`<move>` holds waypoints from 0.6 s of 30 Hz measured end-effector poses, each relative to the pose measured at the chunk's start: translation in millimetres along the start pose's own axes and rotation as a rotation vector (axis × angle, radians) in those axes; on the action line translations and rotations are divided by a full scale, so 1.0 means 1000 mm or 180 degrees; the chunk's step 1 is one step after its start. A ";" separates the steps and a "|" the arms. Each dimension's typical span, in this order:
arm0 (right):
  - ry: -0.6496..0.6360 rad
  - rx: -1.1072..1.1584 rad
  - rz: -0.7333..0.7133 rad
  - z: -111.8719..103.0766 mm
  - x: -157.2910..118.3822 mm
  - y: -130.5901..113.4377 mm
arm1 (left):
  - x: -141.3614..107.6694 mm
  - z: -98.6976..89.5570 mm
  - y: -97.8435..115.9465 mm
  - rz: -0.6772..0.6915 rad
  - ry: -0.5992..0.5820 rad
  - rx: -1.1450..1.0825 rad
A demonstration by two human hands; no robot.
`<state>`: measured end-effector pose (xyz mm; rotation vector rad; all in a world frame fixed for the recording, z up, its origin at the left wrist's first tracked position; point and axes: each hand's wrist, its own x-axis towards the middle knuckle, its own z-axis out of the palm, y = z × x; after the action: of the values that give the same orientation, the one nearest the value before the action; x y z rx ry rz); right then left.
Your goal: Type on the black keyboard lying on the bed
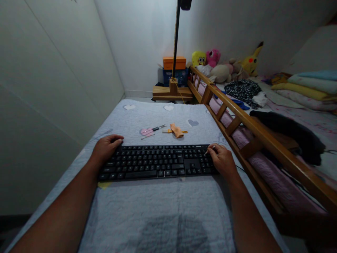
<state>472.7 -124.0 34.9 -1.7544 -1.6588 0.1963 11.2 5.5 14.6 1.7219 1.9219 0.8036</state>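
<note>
A black keyboard (147, 161) lies flat on a pale blue quilted cover (158, 207). My left hand (105, 149) rests at its upper left corner, fingers closed around the edge. Over the number keys at the right end, my right hand (220, 158) pinches a thin white-tipped cotton swab (210, 150). Behind the keyboard lie another cotton swab (147, 136), a tool with a dark handle (156, 129), and a brush (166, 131) partly covered by a folded orange cloth (176, 130).
A wooden bed rail (244, 116) runs along the right side, with plush toys, clothes and folded bedding beyond. A stand (172, 92) and an orange box (174, 63) are at the back. A pale panel (52, 88) rises at left.
</note>
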 end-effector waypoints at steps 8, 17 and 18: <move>0.0038 0.0037 -0.0031 0.002 -0.001 -0.003 | 0.000 0.001 0.000 0.0016 0.0002 0.0042; -0.0026 0.0040 -0.0089 0.009 -0.002 -0.010 | -0.001 0.000 0.000 0.0071 0.0038 0.0039; -0.0034 0.0037 -0.0098 0.010 -0.002 -0.011 | -0.001 0.000 0.000 0.0085 0.0038 0.0038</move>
<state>458.5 -122.5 33.3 -1.7208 -1.6880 0.2012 11.3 4.4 14.8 1.7572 1.9190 0.8156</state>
